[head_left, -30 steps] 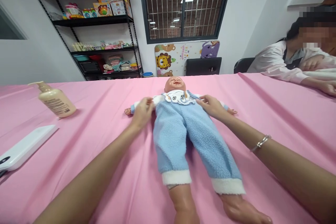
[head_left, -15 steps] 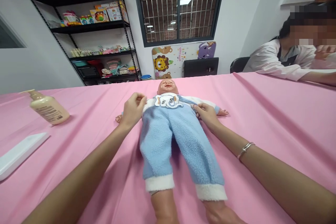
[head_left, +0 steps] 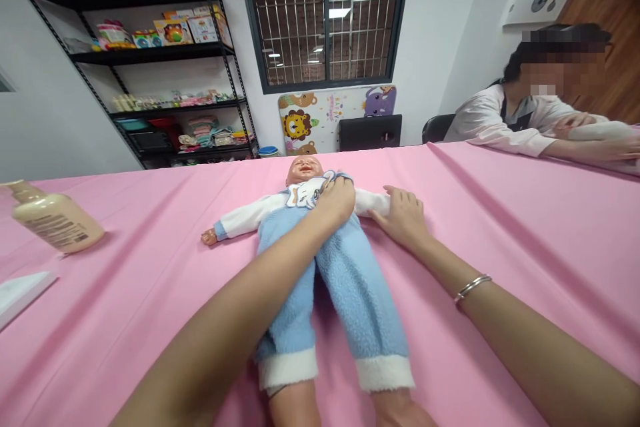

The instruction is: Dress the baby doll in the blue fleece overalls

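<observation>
— Doll (head_left: 285,240) first: where did we have it?

— On its back in the middle of the pink tablecloth (head_left: 150,327), head toward the far edge and legs toward the near edge, dressed in blue fleece trousers (head_left: 357,300).

— And our hands?

— Our left hand (head_left: 333,203) had moved in from beside the shoulder and lay across the bib (head_left: 306,192) on the chest. We couldn't tell whether it had closed on the cloth. Our right hand (head_left: 403,217) had left the waist and rested open, fingers spread, on the end of the white sleeve (head_left: 374,201).

— What did that change?

— The left hand now covered the chest, and the right hand held nothing, so both doll arms lay spread. Farther out, a pump bottle (head_left: 55,220) sat near the left edge, and a co-worker (head_left: 520,117) leaned on the far right corner.
</observation>
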The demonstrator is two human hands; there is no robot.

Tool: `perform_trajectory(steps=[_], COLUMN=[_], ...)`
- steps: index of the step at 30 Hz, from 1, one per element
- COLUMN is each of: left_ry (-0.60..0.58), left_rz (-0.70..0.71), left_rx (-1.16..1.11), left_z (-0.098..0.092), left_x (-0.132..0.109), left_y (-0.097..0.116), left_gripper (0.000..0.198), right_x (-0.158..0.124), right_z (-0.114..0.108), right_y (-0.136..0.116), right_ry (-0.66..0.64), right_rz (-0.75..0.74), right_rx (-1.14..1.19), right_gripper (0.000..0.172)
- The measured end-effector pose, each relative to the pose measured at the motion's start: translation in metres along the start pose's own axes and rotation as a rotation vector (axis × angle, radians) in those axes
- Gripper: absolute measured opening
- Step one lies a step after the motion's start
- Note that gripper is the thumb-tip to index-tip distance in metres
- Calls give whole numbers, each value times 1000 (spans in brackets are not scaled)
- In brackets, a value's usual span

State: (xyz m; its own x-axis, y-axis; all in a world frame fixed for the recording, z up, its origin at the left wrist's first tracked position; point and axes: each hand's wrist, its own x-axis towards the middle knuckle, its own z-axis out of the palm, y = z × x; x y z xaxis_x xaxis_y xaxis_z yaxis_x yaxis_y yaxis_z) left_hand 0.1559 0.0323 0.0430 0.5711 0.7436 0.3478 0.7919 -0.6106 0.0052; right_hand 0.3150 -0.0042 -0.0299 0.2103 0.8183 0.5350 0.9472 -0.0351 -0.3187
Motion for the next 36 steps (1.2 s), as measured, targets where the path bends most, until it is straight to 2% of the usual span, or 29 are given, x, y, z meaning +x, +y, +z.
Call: perform_trajectory(steps=[2, 4, 6, 9, 13, 15, 18, 20, 23, 26, 28, 30, 33, 36], left_ry=[93, 154, 187, 207, 227, 270, 349, 411, 514, 565, 537, 454, 287, 8], left_rz=[32, 4, -55, -65, -31, -14, 8, 32, 94, 92, 70, 42, -29, -13], left_rx=[3, 12, 34, 72, 90, 95, 98, 86, 41, -41, -90, -119, -154, -220], left_z=[-1, -5, -11, -17, -15, -12, -7, -5, -2, 0, -2, -7, -23, -40], left_x=[-8, -17, -24, -28, -28, -28, -28, -28, -26, -25, -25, -24, -23, -22], left_y=[0, -1, -1, 0, 2, 2, 0, -2, -4, -5, -4, -4, -7, -16], left_gripper=[48, 41, 32, 26, 25, 30, 39, 41, 42, 43, 45, 46, 36, 25], right_x=[2, 3, 4, 6, 14, 21, 36, 45, 52, 49, 45, 43, 46, 51], right_z=[0, -2, -9, -26, -49, -55, -56, -54, -51, -46, -43, -42, -43, -44], right_y=[15, 29, 36, 34, 13, -1, -27, -46, -73, -91, -94, -91, -77, -64], right_ry=[-155, -268, -271, -179, -57, -11, 42, -34, -212, -287, -334, -406, -523, -565], right_rz=[38, 86, 88, 135, 264, 251, 197, 142, 49, -58, -162, -199, -99, -5], right_rx=[-65, -64, -34, 145, 755, 927, 949, 955, 935, 933, 971, 1005, 1069, 1174], right_gripper=[63, 53, 46, 49, 57, 56, 56, 59, 76, 88, 89, 88, 77, 59])
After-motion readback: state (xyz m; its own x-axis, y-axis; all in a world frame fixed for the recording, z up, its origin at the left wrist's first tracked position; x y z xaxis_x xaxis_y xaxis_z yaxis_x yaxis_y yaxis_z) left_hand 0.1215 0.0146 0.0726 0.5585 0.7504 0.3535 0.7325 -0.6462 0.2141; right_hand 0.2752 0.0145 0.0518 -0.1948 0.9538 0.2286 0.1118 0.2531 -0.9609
